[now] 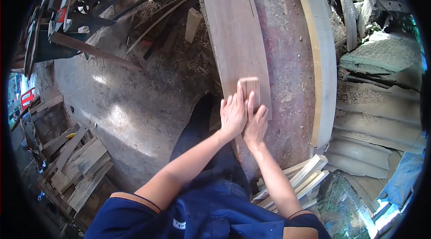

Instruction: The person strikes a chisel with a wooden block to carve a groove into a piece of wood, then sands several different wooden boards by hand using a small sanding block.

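A small reddish-brown wooden block (249,84) lies on the near part of a wide, flat wooden board (235,32). Both hands press on the block from its near end and sides, and they meet over it. My left hand (233,115) wraps its left side, with a finger stretched forward along the top. On the other side, my right hand (255,123) grips it with the thumb along the right edge. The fingers hide the block's near part. The board lies lengthwise away from me, with a narrow slit near its far right edge.
The board rests on a dusty reddish workbench (289,59) strewn with shavings. A long curved timber (321,59) runs along the bench's right side. Wood strips (310,176) stand close by my right forearm. Scrap boards (85,162) are piled at left, and an offcut (193,24) lies on the floor.
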A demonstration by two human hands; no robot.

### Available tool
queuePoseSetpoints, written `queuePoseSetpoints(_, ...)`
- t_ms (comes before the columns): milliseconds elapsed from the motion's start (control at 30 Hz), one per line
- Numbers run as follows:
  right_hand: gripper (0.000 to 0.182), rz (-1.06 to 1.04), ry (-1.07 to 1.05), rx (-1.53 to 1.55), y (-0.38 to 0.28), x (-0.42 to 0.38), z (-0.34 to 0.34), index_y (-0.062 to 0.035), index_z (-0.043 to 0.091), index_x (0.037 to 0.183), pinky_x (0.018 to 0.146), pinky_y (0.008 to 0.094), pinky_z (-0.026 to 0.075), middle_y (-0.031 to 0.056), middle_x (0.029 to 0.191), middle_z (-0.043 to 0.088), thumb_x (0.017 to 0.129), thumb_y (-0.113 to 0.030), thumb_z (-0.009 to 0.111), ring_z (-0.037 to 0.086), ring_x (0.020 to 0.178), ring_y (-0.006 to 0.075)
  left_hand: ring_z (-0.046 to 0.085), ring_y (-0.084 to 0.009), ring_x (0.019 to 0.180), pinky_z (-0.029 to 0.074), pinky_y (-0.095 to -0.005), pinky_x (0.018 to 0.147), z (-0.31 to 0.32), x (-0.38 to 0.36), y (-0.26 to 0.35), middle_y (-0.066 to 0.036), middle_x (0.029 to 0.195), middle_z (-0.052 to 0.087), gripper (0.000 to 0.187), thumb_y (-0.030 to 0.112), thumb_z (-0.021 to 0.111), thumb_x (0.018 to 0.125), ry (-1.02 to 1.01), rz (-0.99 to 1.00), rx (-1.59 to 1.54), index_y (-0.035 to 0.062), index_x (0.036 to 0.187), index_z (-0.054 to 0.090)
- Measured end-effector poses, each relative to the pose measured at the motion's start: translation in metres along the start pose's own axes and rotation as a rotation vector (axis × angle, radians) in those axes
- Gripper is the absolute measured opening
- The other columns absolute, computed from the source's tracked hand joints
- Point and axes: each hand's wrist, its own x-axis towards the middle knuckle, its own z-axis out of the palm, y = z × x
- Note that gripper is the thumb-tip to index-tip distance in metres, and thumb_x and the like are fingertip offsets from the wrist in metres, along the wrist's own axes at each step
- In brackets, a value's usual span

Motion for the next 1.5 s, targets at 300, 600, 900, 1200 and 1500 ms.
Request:
queuePoseSetpoints(300, 0.075, -0.146, 0.266, -0.033, -0.032, 0.279, -0.022, -0.0269, 0.016, 0.156, 0.077, 0.0445, 0.054, 0.0198, 0.106, 0.046, 0.092, -0.009, 0.051, 0.054, 0.095, 0.0363, 0.06, -0.0351, 0.107, 0.036, -0.056, 0.097, -0.051, 0.27, -0.022, -0.02, 0.117, 0.065, 0.069, 0.039, 0.042, 0.1, 0.285, 0.087, 0.027, -0.0054, 0.15, 0.024)
queuePoseSetpoints(600, 0.065, -0.187, 0.405, 0.05, -0.019, 0.385, -0.001, -0.0402, 0.017, 0.153, 0.09, 0.0486, 0.051, 0.0214, 0.121, 0.047, 0.099, -0.017, 0.044, 0.053, 0.113, 0.0414, 0.057, -0.0425, 0.116, 0.035, -0.0605, 0.101, -0.071, 0.365, -0.019, -0.025, 0.121, 0.064, 0.066, 0.045, 0.035, 0.101, 0.133, -0.084, -0.044, 0.0042, 0.151, 0.023)
queuePoseSetpoints(900, 0.069, -0.067, 0.157, -0.031, 0.039, 0.049, -0.011, -0.0313, 0.022, 0.156, 0.074, 0.0451, 0.05, 0.0177, 0.103, 0.046, 0.095, -0.012, 0.05, 0.054, 0.09, 0.0344, 0.058, -0.0323, 0.101, 0.041, -0.0469, 0.09, 0.009, 0.048, 0.035, -0.018, 0.107, 0.062, 0.067, 0.03, 0.044, 0.101, 0.052, 0.011, 0.01, -0.006, 0.152, 0.019)
queuePoseSetpoints(1200, 0.069, -0.159, 0.051, -0.05, 0.007, -0.02, -0.003, -0.0302, 0.025, 0.154, 0.068, 0.0435, 0.051, 0.0132, 0.093, 0.043, 0.093, -0.02, 0.054, 0.052, 0.084, 0.0319, 0.055, -0.0301, 0.097, 0.039, -0.0434, 0.083, 0.013, -0.036, 0.004, -0.014, 0.105, 0.058, 0.07, 0.032, 0.044, 0.099, 0.049, -0.211, -0.114, -0.0029, 0.153, 0.017)
queuePoseSetpoints(1500, 0.075, -0.185, 0.324, -0.097, -0.08, 0.308, -0.009, -0.0361, 0.016, 0.154, 0.064, 0.0404, 0.057, 0.0149, 0.104, 0.047, 0.094, -0.014, 0.055, 0.057, 0.093, 0.0314, 0.058, -0.0353, 0.113, 0.036, -0.0586, 0.1, -0.088, 0.283, -0.054, -0.018, 0.123, 0.062, 0.063, 0.039, 0.034, 0.102, 0.241, -0.112, -0.057, 0.0051, 0.154, 0.021)
